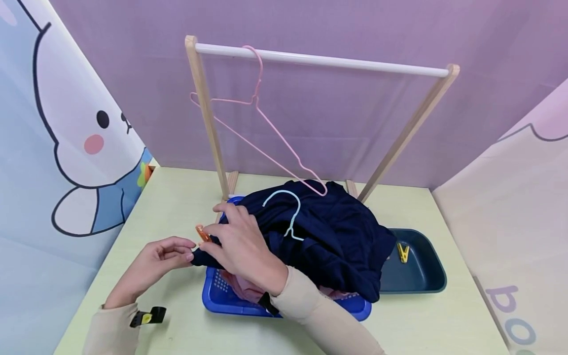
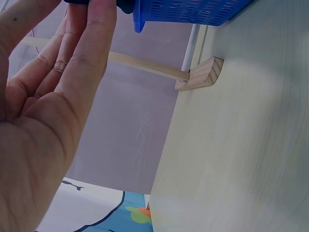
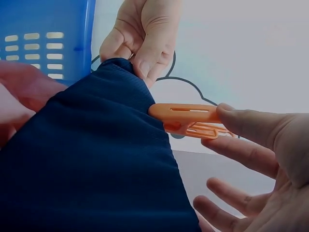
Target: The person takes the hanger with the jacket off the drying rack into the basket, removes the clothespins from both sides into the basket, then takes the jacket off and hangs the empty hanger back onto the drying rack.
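A navy blue garment (image 1: 341,222) lies heaped over the blue basket (image 1: 248,309), with a light blue hanger's hook (image 1: 296,209) sticking out of it. My left hand (image 1: 153,264) pinches a corner of the garment at the left, out past the basket's side. Close by, my right hand (image 1: 246,246) holds an orange clothespin (image 3: 186,113) between thumb and index finger, its other fingers spread apart. In the right wrist view the clothespin's tip meets the garment's edge beside the left fingertips. The left wrist view barely catches the pinched cloth at its top edge.
Behind the basket stands a wooden rack with a white rail (image 1: 319,60); a pink hanger (image 1: 279,135) hangs from it. A dark teal tray (image 1: 437,268) with a yellow clothespin (image 1: 403,253) stands at right. Pink cloth (image 1: 241,286) lies in the basket.
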`<state>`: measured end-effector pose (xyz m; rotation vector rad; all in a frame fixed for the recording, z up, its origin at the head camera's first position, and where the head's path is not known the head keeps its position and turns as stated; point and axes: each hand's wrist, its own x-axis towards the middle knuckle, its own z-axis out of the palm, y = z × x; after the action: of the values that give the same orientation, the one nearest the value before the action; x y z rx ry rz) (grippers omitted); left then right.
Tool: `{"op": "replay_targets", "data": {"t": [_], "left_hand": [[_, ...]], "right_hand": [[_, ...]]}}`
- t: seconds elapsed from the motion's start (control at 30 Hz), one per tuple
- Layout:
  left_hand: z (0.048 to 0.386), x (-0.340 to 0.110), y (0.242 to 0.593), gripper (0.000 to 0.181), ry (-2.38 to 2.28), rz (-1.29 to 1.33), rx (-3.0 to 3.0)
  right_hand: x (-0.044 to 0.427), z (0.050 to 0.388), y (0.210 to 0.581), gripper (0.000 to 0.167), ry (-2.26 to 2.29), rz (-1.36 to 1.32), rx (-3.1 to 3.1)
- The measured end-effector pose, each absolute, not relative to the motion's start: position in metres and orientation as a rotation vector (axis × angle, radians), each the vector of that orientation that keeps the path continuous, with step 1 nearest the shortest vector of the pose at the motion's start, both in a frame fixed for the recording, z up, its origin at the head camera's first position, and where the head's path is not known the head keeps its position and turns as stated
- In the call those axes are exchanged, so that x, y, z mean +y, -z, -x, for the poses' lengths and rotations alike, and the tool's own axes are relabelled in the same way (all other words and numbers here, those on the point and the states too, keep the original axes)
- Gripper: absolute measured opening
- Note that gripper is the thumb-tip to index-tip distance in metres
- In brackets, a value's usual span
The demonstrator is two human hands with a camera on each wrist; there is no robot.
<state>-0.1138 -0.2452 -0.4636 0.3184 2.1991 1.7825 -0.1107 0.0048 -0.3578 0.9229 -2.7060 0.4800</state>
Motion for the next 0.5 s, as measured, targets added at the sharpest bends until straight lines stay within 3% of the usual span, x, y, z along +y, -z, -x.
{"op": "replay_targets", "data": {"t": [0.5], "left_hand": [[0.114, -0.246, 0.463, 0.036, -1.794, -0.327, 2.186]], "right_hand": [[0.016, 0.101, 0.347, 0.023, -0.589, -0.952, -2.578]]}}
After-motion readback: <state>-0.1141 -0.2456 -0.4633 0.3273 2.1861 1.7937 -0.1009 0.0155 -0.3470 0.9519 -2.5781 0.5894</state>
